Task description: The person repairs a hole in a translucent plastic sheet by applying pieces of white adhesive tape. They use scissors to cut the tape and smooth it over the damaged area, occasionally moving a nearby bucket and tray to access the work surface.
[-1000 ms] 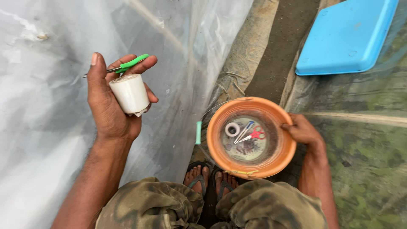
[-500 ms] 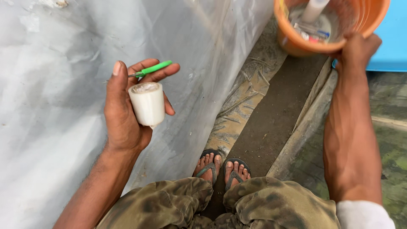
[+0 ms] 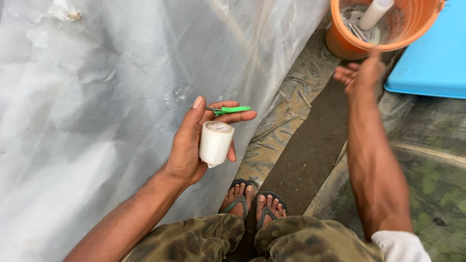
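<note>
Left hand (image 3: pixel 194 145) gripped a white roll (image 3: pixel 215 143) upright in the palm, with a green-handled tool (image 3: pixel 228 110) pinched between thumb and fingers above it. Right hand (image 3: pixel 361 75), fingers loosely spread and empty, hung just below the orange bowl (image 3: pixel 388 24), beside the blue lid (image 3: pixel 432 63).

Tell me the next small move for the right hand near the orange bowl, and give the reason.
Probably draw the right hand back toward the left hand. It is open and empty just below the orange bowl, which sits on the ground beside the blue lid. The left hand alone holds both the white roll and the green-handled tool, so a second hand looks needed there.
</note>
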